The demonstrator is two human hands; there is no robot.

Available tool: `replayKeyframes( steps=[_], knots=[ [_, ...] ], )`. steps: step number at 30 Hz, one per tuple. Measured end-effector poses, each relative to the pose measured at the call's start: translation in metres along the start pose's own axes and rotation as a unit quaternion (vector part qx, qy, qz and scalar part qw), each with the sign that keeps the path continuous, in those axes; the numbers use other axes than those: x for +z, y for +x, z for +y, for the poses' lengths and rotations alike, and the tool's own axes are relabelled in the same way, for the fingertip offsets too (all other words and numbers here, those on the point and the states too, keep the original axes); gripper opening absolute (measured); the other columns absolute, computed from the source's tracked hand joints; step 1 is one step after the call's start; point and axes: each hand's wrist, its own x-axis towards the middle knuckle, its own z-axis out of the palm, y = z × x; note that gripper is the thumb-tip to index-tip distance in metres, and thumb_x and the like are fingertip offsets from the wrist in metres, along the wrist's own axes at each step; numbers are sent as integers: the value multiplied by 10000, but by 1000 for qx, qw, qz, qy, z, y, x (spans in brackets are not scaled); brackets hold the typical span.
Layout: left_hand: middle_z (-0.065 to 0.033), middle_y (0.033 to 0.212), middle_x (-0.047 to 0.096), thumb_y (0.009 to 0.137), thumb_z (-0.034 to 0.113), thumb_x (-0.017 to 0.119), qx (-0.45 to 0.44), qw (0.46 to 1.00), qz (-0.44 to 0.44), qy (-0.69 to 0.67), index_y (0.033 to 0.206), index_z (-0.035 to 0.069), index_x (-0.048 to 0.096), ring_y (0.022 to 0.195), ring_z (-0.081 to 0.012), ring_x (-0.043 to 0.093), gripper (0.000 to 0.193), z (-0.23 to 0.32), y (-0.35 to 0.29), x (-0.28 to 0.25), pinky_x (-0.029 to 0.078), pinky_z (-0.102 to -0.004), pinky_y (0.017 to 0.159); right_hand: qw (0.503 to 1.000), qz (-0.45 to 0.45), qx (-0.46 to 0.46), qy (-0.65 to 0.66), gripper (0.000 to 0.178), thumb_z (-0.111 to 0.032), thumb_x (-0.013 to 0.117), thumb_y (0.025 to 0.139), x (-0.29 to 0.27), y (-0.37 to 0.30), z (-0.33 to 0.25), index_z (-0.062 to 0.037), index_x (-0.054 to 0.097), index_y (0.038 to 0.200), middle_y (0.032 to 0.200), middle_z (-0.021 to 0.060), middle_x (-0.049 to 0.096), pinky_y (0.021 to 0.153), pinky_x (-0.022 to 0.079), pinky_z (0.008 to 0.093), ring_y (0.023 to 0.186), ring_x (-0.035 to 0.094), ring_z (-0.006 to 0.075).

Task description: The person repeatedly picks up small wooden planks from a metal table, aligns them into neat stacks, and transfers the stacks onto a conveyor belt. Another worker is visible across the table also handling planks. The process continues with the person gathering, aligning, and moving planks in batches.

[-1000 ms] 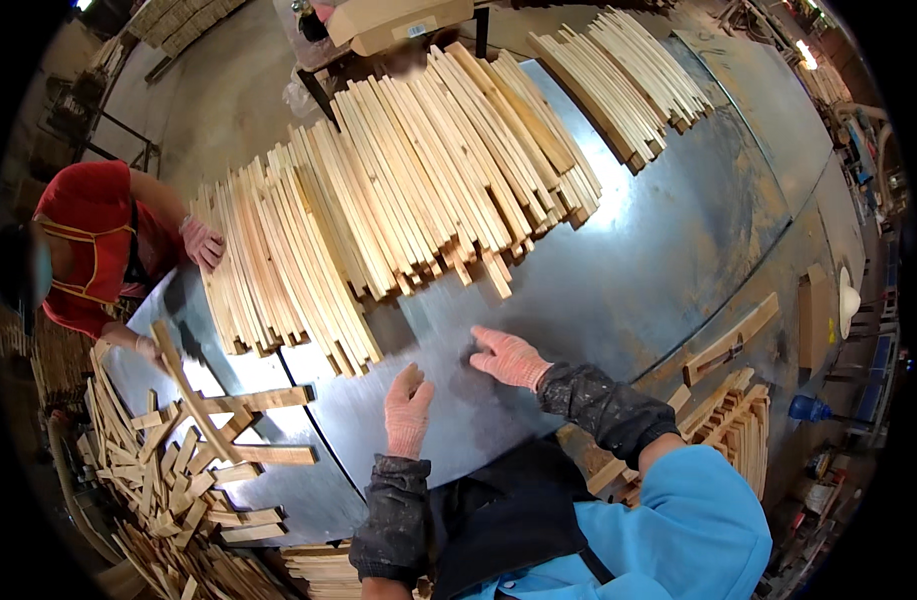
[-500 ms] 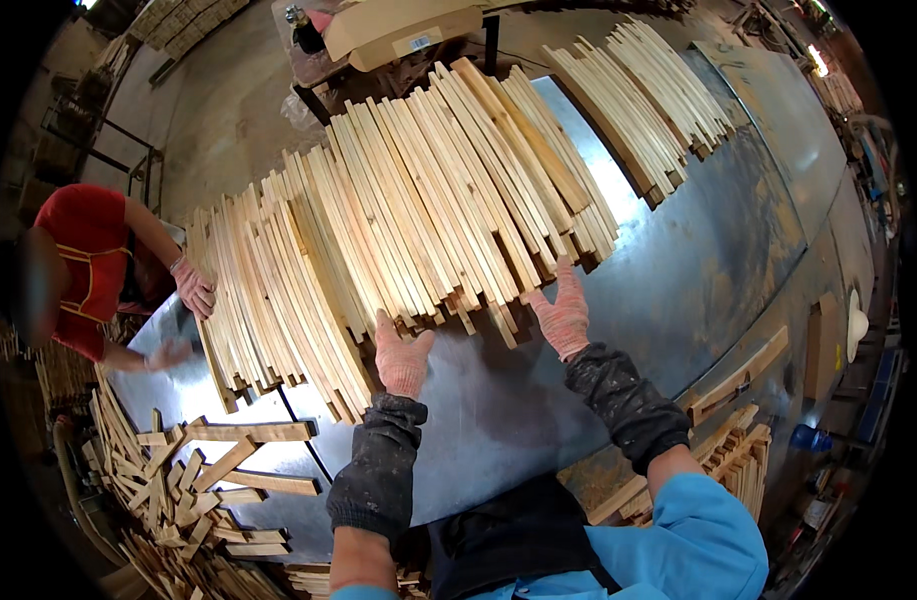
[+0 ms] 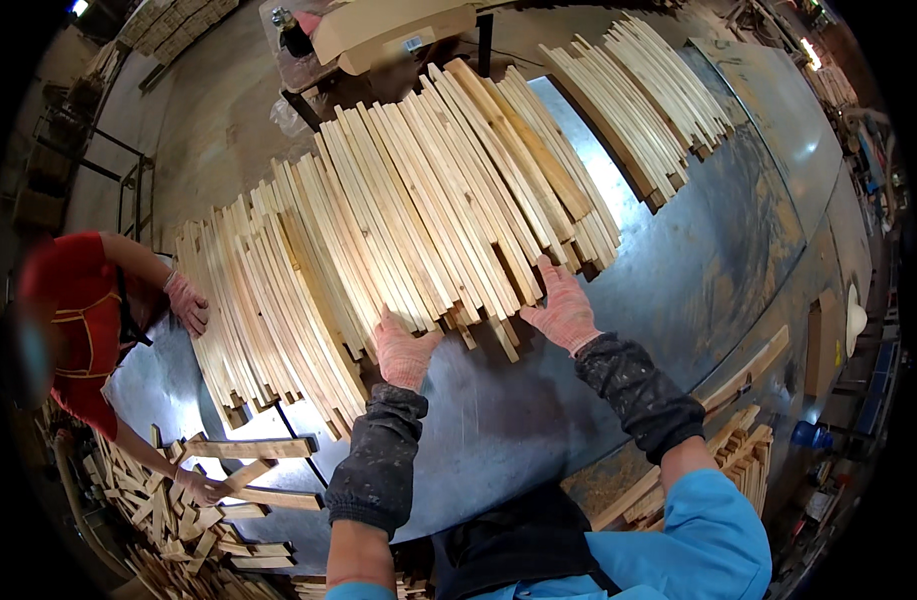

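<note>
Here, fabric-gloved hands (image 3: 405, 353) against slim, square-ended wooden strips (image 3: 418, 215)

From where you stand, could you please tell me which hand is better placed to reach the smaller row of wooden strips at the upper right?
Probably the right hand: it is at the near edge of the larger row, closer to the smaller row; the left hand sits farther away.
</note>
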Motion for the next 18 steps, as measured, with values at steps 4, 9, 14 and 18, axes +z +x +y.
replayKeyframes(
  steps=[4, 9, 14, 18],
  knots=[
    [-290, 1582, 449, 686, 401, 978, -14, 1000, -9, -12, 1654, -65, 281, 1467, -424, 474, 1281, 9, -1, -2, 433, -450, 1214, 1000, -6, -5, -24, 1050, -389, 857, 844, 0, 7, -8, -73, 323, 1691, 1548, 197, 517, 1224, 412, 442, 1409, 504, 389],
    [-272, 1566, 468, 678, 421, 976, -22, 999, 16, -29, 1651, -40, 301, 1462, -427, 479, 1272, 15, -2, 1, 435, -455, 1215, 1000, 18, -23, -4, 990, -333, 848, 836, -3, 4, -18, -62, 377, 1664, 1515, 185, 554, 1203, 432, 445, 1398, 511, 381],
    [-271, 1564, 457, 683, 399, 961, -9, 999, 40, -24, 1663, -12, 304, 1428, -425, 512, 1250, -3, 0, -20, 459, -457, 1198, 994, 73, -78, 35, 951, -318, 829, 841, -2, -15, -34, -66, 400, 1652, 1508, 201, 578, 1184, 453, 450, 1388, 532, 386],
    [-274, 1579, 442, 694, 420, 980, -18, 1000, 17, 13, 1659, -12, 300, 1450, -422, 497, 1257, -23, 9, -34, 457, -480, 1203, 996, -48, -57, 53, 1001, -402, 809, 892, 15, -21, -45, -24, 319, 1679, 1505, 241, 574, 1191, 444, 466, 1392, 537, 427]
  ],
)
